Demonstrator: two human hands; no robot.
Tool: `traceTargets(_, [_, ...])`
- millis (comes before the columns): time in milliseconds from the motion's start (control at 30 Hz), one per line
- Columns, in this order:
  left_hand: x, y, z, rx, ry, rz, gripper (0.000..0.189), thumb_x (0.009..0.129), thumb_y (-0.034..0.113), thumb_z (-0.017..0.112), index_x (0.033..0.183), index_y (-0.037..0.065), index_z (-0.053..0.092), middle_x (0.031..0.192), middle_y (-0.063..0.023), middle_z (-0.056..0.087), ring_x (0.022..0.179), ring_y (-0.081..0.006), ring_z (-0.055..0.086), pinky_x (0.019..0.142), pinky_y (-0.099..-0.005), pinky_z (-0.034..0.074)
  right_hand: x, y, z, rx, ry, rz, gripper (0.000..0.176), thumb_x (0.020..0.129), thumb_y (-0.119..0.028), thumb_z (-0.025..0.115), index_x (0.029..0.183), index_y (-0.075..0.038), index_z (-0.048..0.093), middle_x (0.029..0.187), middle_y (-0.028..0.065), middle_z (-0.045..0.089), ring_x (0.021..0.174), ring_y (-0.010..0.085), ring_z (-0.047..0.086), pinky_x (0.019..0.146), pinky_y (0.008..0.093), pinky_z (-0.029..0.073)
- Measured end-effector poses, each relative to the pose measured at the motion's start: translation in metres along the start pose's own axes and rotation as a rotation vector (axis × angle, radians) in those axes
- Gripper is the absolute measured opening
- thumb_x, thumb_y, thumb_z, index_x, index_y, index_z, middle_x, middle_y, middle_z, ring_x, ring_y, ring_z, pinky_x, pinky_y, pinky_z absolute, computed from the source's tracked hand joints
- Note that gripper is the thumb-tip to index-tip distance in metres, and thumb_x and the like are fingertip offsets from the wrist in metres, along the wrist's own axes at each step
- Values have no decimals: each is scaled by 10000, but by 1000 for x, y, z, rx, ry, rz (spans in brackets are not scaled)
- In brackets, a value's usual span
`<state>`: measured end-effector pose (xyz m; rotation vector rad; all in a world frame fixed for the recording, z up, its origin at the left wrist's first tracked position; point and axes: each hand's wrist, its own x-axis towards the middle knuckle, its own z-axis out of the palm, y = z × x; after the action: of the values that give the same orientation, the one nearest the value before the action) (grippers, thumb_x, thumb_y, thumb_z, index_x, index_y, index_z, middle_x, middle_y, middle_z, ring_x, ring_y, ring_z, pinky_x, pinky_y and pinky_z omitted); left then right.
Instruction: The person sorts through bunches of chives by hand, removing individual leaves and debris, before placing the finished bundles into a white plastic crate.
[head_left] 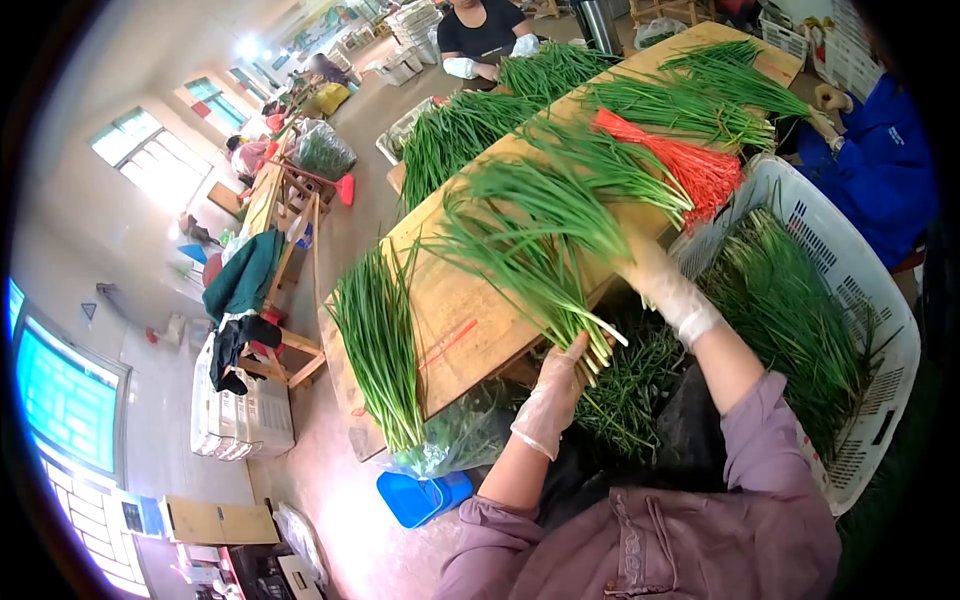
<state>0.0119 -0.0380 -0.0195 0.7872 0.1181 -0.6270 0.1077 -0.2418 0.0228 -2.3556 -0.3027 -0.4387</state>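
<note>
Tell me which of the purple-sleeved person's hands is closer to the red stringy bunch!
Right. The right hand is below the red bunch in the picture, apart from it; the left hand is farther down and left, holding green stalks.

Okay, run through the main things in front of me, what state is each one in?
Left hand: gloved, closed around a bunch
Right hand: gloved, gripping greens, blurred
Table: partly covered
Leftmost bunch: lying flat, unheld
Red strips: lying on the table
Crate: open-topped, partly filled
Blue bucket: on the floor, contents unclear
</note>
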Motion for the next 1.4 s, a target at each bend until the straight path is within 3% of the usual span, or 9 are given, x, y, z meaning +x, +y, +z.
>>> traceTargets(67, [-4, -10, -16, -135, 85, -112, 356, 864, 286, 513, 1139, 70, 448, 1112, -125, 538, 1007, -272, 534, 807, -434, 452, 13, -19, -25, -289, -322, 244, 629, 808, -262, 558, 1293, 20, 273, 1124, 228, 496, 1010, 320, 515, 858, 380, 412])
traceTargets(167, [-14, -3, -30, -82, 175, -5, 351, 851, 253, 541, 1155, 98, 458, 1029, -49, 564, 999, -210, 528, 842, -377, 435, -7, -31, -25, -568, 141, -78, 582, 820, -334, 535, 1252, 5, 343, 986, 192, 542, 894, 313, 538, 776, 384, 445])
traceTargets(367, [-22, 7, -36, 29, 212, 78, 311, 861, 199, 528, 1131, 48, 496, 1034, -80, 575, 912, -193, 571, 796, -341, 478, -78, -71, -1, -268, -79, -178, 576, 814, -520, 442, 1150, -53, 446, 881, 150, 538, 822, 300, 529, 694, 383, 442])
traceTargets(567, [-36, 13, -16, 0, 124, 5, 443, 882, 393, 438, 1196, 81, 454, 1229, -116, 442, 1152, -249, 395, 965, -416, 313, -110, -98, 4, -280, 159, -415, 491, 755, -245, 604, 1196, -80, 465, 901, 68, 525, 803, 217, 514, 650, 334, 447])
traceTargets(700, [-33, 2, -28, -7, -33, 100, 504, 873, 422, 441, 1222, 58, 428, 1257, -109, 413, 1151, -267, 387, 957, -430, 311, -130, -116, 22, -195, -207, -92, 263, 770, -327, 579, 822, -71, 550, 674, 115, 558, 623, 294, 572, 526, 400, 450])
traceTargets(1000, [-45, 4, -24, 124, 156, 38, 423, 850, 363, 528, 1145, 61, 511, 1141, -20, 508, 1080, -181, 449, 917, -369, 349, -136, -102, 31, 56, -272, 17, 285, 744, -312, 628, 721, -47, 527, 602, 135, 563, 583, 308, 577, 522, 396, 446])
traceTargets(1200, [-59, 9, -20, 14, -150, -11, 417, 812, 358, 580, 1090, 50, 536, 1065, -52, 547, 942, -181, 543, 819, -336, 445, -129, -111, 31, 439, -532, 164, 276, 779, -273, 594, 666, -38, 504, 577, 125, 561, 518, 300, 558, 483, 373, 432])
traceTargets(1300, [-61, 4, -16, -3, -49, 28, 454, 798, 395, 584, 1097, 58, 532, 1104, -47, 538, 1016, -188, 518, 861, -358, 423, -135, -102, 46, 39, -161, -269, 219, 773, -208, 581, 633, -62, 496, 528, 95, 527, 478, 269, 545, 449, 365, 424])
traceTargets(1400, [-59, 0, -17, -1, 19, 54, 434, 805, 397, 571, 1098, 79, 530, 1163, -64, 528, 1075, -201, 498, 885, -370, 408, -138, -101, 49, -53, 82, -358, 190, 751, -169, 585, 609, -92, 485, 496, 68, 481, 446, 241, 518, 418, 357, 412])
